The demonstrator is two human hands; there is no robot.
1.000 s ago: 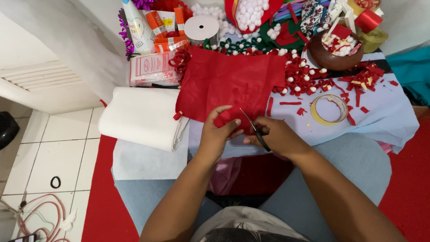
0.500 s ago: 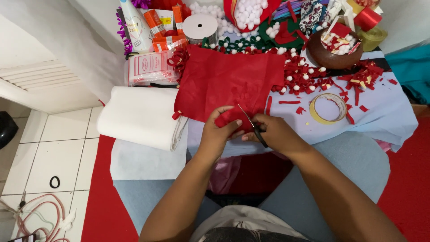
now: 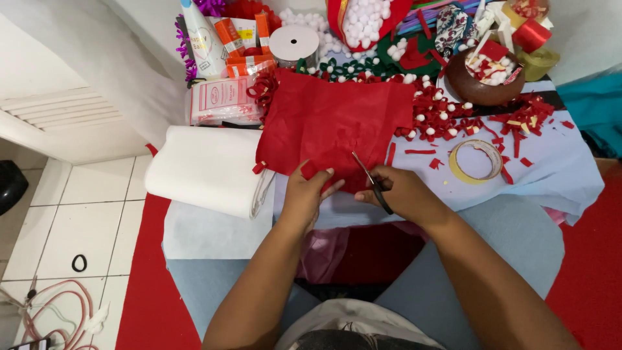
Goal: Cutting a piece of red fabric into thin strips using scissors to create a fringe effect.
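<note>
Both hands working red felt (image 3: 334,120) with scissors (image 3: 371,181) at the tabletop (image 3: 564,168) edge.

Left hand (image 3: 310,194) is pinching the near edge of the felt, fingers closed on it; right hand (image 3: 405,193) is closed around the scissors' handles, blades pointing up-left onto the felt — whether they are parted, cannot tell. The felt is lying flat, its far edge among red scraps and white pom-poms (image 3: 427,120). A white roll (image 3: 207,170) is resting just left of it — a tape ring (image 3: 476,161) to the right, a brown bowl (image 3: 483,81) beyond.
</note>
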